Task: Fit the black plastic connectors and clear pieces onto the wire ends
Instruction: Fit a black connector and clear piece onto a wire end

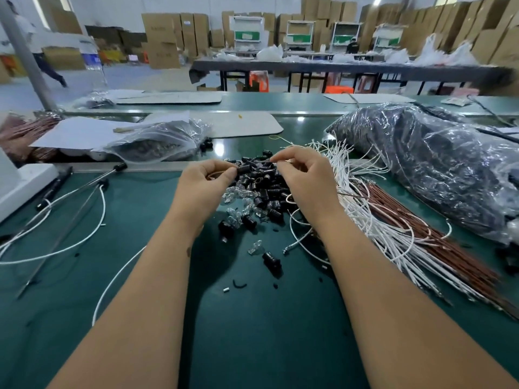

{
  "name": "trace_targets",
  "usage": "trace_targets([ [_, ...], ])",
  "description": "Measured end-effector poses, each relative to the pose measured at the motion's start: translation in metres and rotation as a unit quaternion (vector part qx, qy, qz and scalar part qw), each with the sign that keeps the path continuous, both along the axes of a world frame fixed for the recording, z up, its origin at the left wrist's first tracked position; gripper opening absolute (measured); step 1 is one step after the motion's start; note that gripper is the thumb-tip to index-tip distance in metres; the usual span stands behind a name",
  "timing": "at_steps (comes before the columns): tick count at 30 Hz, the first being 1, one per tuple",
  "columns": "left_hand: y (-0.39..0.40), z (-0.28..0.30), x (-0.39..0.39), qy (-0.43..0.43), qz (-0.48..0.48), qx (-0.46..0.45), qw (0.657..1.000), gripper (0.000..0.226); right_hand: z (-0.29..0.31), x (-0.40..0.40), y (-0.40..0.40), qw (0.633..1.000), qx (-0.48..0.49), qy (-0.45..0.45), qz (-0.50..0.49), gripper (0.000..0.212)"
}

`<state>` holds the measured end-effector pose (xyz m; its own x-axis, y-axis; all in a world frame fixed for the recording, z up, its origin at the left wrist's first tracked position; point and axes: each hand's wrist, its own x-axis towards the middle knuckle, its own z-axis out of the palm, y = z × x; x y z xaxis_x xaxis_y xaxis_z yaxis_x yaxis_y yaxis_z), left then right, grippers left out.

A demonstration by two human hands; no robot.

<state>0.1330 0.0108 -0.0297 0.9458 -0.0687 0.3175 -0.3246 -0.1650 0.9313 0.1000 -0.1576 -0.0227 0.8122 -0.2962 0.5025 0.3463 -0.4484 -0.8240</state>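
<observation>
A pile of black plastic connectors (266, 183) lies on the green table (266, 318), with clear bulb-like pieces (238, 193) along its near left side. My left hand (205, 186) pinches one black connector (243, 169) above the pile. My right hand (306, 178) pinches a thin wire end beside that connector. A thick bundle of white wires (362, 209) and brown wires (415, 228) fans out to the right of my right hand. One clear piece (255, 246) and one black connector (271, 262) lie loose nearer to me.
A big plastic bag of dark parts (438, 164) fills the right side. A smaller clear bag (160, 144) and white sheets lie at the back left. Finished white wires with connectors (70, 220) curl at the left, next to a white machine base (19, 186).
</observation>
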Motion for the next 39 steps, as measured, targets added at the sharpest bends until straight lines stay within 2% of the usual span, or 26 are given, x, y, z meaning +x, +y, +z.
trace_targets([
  [6,-0.003,-0.003,0.002,0.002,0.01,-0.001,1.0,0.016,-0.002,0.001,-0.002,1.0,-0.009,0.013,0.012,0.01],
  [10,-0.004,-0.002,0.0,-0.011,0.019,-0.017,1.0,0.015,0.001,0.001,0.0,1.0,-0.014,0.015,-0.019,0.008],
  [14,-0.009,0.006,-0.006,-0.041,-0.004,-0.079,0.996,0.01,0.017,-0.003,0.014,0.992,0.112,-0.049,0.041,0.009],
  [17,-0.019,0.008,-0.013,-0.06,-0.031,-0.067,0.995,0.009,0.027,-0.006,0.027,0.97,0.213,-0.07,0.098,0.012],
  [22,-0.027,0.003,-0.017,-0.035,-0.079,-0.054,0.995,0.008,0.027,-0.007,0.025,0.947,0.293,-0.072,0.111,0.012],
  [25,-0.028,0.002,-0.015,-0.017,-0.085,-0.07,0.994,0.009,0.025,-0.006,0.018,0.926,0.351,-0.056,0.127,0.015],
  [27,-0.031,0.003,-0.015,-0.004,-0.093,-0.082,0.992,0.01,0.022,-0.004,0.013,0.899,0.406,-0.048,0.156,0.017],
  [30,-0.038,0.002,-0.019,-0.012,-0.095,-0.051,0.994,0.014,0.019,-0.003,0.01,0.854,0.481,-0.03,0.195,0.019],
  [33,-0.043,0.005,-0.023,-0.025,-0.103,-0.055,0.993,0.013,0.02,-0.003,0.009,0.814,0.524,-0.025,0.248,0.02],
  [35,-0.044,0.007,-0.024,-0.023,-0.106,-0.084,0.991,0.014,0.021,-0.004,0.01,0.818,0.511,-0.027,0.264,0.019],
  [39,-0.041,0.008,-0.023,-0.02,-0.084,-0.119,0.989,0.021,0.021,-0.004,0.011,0.851,0.464,-0.049,0.24,0.019],
])
